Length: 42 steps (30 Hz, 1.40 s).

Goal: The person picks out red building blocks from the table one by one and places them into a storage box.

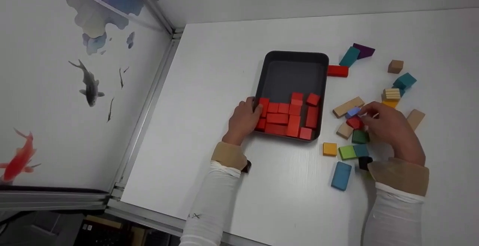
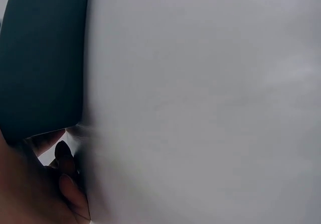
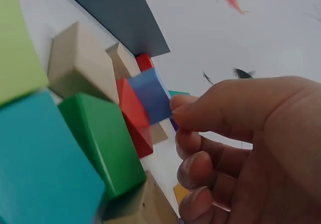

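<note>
A dark grey tray (image 1: 293, 75) lies on the white table, its near half filled with several red blocks (image 1: 277, 118). My left hand (image 1: 243, 120) grips the tray's left rim, the thumb over the edge. In the left wrist view the tray's dark outer wall (image 2: 45, 58) shows beside the fingers. Over the loose blocks, my right hand (image 1: 387, 124) pinches a small blue block (image 3: 150, 94) at its edge between thumb and fingertips. A red block (image 3: 134, 114) lies against the blue one, and a green block (image 3: 103, 141) stands close by.
Right of the tray lie scattered wooden blocks: a red block (image 1: 338, 70), a purple block (image 1: 363, 51), a yellow block (image 1: 329, 149), a large blue block (image 1: 341, 176) and several plain ones. A metal-framed side panel (image 1: 146, 118) bounds the table at left.
</note>
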{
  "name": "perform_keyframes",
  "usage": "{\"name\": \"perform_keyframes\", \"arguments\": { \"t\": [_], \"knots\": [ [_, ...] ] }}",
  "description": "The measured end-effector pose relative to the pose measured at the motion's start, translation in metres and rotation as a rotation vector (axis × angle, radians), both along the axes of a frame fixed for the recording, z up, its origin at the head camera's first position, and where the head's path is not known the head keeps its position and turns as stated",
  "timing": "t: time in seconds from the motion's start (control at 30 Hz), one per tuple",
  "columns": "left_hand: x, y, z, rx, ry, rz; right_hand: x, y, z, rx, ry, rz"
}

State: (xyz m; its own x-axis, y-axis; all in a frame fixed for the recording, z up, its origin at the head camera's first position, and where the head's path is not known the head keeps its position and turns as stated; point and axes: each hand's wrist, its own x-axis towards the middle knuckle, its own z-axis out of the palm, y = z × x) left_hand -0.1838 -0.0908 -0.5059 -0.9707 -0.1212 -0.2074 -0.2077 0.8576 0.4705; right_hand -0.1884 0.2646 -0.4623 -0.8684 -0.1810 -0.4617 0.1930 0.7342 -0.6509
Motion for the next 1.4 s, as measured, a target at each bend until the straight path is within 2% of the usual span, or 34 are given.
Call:
{"name": "perform_keyframes", "arguments": {
  "t": [0.17, 0.43, 0.67, 0.87, 1.1, 1.23, 1.4],
  "knots": [
    [0.001, 0.000, -0.001, 0.000, 0.003, 0.001, -0.001, 0.002, -0.001, 0.001, -0.021, 0.035],
    [-0.002, 0.000, 0.001, 0.001, 0.014, 0.006, -0.004, -0.007, -0.002, 0.036, 0.011, 0.174],
    [0.000, 0.000, 0.000, -0.017, 0.008, 0.009, -0.004, -0.017, -0.005, 0.113, 0.023, 0.220],
    [-0.001, 0.001, 0.001, -0.019, 0.016, 0.006, -0.003, -0.020, -0.004, 0.095, 0.034, 0.177],
    [0.000, 0.000, 0.001, -0.022, 0.010, 0.011, -0.003, -0.024, 0.003, 0.010, 0.097, 0.063],
    [0.000, 0.000, 0.002, -0.018, 0.014, 0.012, -0.003, -0.030, 0.006, -0.017, 0.161, -0.007],
    [0.000, 0.001, 0.002, -0.014, 0.020, 0.007, -0.003, -0.042, 0.008, -0.047, 0.271, -0.055]
  ]
}}
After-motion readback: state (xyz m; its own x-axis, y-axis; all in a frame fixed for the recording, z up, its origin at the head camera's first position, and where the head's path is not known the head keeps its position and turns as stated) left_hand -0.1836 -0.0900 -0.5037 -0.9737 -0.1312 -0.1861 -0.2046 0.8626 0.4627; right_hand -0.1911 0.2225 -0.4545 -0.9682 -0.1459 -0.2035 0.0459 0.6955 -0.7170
